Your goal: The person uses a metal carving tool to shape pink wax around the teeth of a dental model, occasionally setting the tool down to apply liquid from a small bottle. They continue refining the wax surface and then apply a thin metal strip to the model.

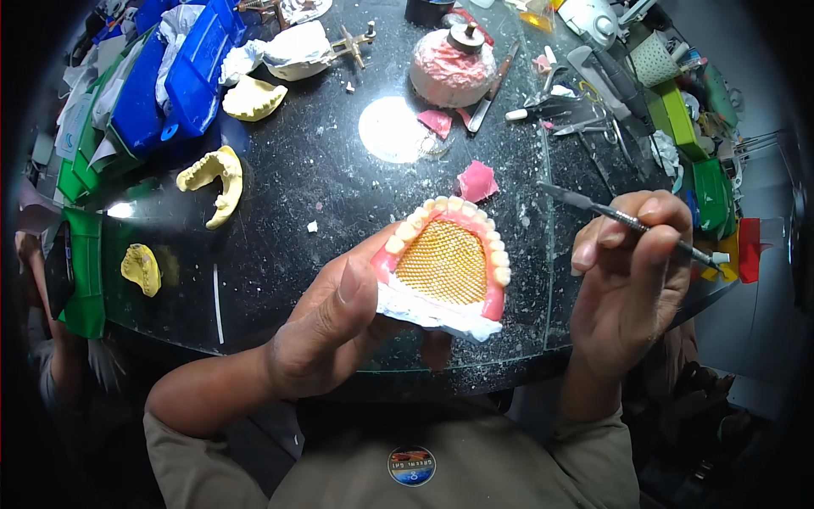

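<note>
My left hand is closed around the side of an upper denture on a white plaster base. A row of cream teeth is set in pink wax, and a gold mesh spans the palate. To the right, my right hand pinches a wax knife between thumb and fingers. Its flat blade points left, apart from the denture. Just beyond the denture, a scrap of pink wax lies on the black table.
Yellow plaster casts lie on the left, by blue bins. At the back stand a wax-covered burner, a knife and an articulator. Scissors and other tools lie at the right. White crumbs dot the tabletop.
</note>
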`<control>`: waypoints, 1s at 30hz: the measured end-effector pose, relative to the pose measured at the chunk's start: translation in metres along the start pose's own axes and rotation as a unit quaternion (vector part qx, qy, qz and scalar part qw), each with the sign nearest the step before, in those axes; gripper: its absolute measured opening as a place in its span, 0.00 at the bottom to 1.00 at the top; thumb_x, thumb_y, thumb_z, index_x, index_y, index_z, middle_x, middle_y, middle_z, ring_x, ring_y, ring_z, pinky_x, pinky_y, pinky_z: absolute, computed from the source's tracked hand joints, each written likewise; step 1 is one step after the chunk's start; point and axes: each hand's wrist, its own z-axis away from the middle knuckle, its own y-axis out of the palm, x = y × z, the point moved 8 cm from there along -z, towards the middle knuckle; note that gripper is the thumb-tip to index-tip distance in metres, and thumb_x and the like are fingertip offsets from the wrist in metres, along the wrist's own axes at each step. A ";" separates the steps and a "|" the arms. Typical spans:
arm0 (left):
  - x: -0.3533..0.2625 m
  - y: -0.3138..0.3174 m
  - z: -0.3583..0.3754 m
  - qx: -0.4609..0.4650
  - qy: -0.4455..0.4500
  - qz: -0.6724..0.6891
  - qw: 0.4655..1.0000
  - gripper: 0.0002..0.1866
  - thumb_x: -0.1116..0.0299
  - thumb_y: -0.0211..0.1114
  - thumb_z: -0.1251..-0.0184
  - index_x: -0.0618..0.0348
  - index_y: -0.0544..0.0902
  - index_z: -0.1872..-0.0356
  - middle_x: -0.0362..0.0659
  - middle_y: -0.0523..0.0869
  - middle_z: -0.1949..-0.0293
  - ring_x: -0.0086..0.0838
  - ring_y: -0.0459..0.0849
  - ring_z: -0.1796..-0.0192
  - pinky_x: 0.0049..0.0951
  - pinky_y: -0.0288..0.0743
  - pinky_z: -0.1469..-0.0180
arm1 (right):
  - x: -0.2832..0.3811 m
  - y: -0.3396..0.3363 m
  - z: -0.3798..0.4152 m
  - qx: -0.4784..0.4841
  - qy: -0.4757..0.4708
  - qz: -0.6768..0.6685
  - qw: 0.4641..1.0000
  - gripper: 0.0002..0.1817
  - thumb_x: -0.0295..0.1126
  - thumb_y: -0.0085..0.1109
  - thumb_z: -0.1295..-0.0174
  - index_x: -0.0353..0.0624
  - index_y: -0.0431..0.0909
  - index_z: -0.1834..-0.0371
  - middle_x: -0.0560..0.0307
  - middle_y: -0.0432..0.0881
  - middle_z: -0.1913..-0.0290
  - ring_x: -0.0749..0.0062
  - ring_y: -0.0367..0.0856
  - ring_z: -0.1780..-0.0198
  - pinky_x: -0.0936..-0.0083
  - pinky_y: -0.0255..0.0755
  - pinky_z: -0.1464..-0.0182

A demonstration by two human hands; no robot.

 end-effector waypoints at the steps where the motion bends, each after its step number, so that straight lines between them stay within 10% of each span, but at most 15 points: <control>1: -0.001 0.000 0.000 -0.003 -0.003 -0.002 1.000 0.57 0.24 0.46 0.52 0.64 0.48 0.33 0.64 0.69 0.44 0.40 0.73 0.42 0.27 0.77 0.56 | -0.001 0.000 0.000 0.000 0.006 0.006 1.000 0.16 0.39 0.53 0.37 0.37 0.66 0.58 0.52 0.73 0.71 0.75 0.75 0.74 0.81 0.73 0.74; 30: 0.004 0.002 0.000 -0.008 -0.009 0.030 0.999 0.58 0.25 0.47 0.53 0.68 0.48 0.34 0.61 0.69 0.43 0.44 0.70 0.39 0.38 0.61 0.37 | 0.008 0.018 0.008 0.056 -0.026 0.086 0.994 0.14 0.37 0.47 0.33 0.35 0.65 0.58 0.54 0.68 0.70 0.77 0.68 0.71 0.82 0.68 0.71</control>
